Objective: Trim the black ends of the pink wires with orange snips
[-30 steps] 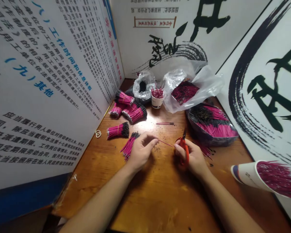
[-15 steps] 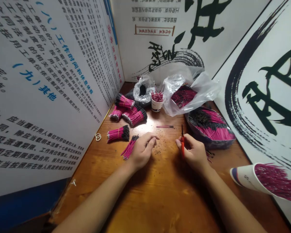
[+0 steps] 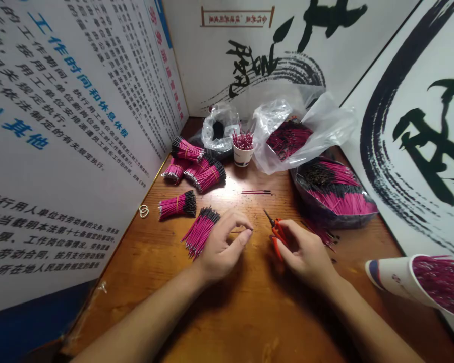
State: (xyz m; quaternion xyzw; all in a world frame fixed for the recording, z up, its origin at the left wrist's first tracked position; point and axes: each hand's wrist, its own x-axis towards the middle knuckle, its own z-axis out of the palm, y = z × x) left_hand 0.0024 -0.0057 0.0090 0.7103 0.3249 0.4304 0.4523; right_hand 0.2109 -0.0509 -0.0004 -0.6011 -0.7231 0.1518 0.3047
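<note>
My right hand (image 3: 306, 252) grips red-handled pliers (image 3: 278, 234), their handles spread and their thin dark nose pointing up and left. Opposite it, my left hand (image 3: 225, 244) has thumb and forefinger brought together in a pinch; whatever may be between the tips is too small to make out. A loose pile of pink wires with black ends (image 3: 200, 232) lies against the left hand's outer side. Beyond both hands, a few single wires (image 3: 255, 191) rest on the wooden table (image 3: 234, 317).
Banded wire bundles (image 3: 177, 205) lie at the left near rubber bands (image 3: 144, 211). A paper cup of wires (image 3: 243, 156) stands at the back beside a clear plastic bag (image 3: 272, 121). To the right are an open bag of wires (image 3: 335, 222) and a tilted cup (image 3: 395, 275).
The pliers have swung from upright to leaning left, and their handles have spread. My left hand's fingertips sit slightly lower, and more of the loose wire pile shows. The camera view has shifted.
</note>
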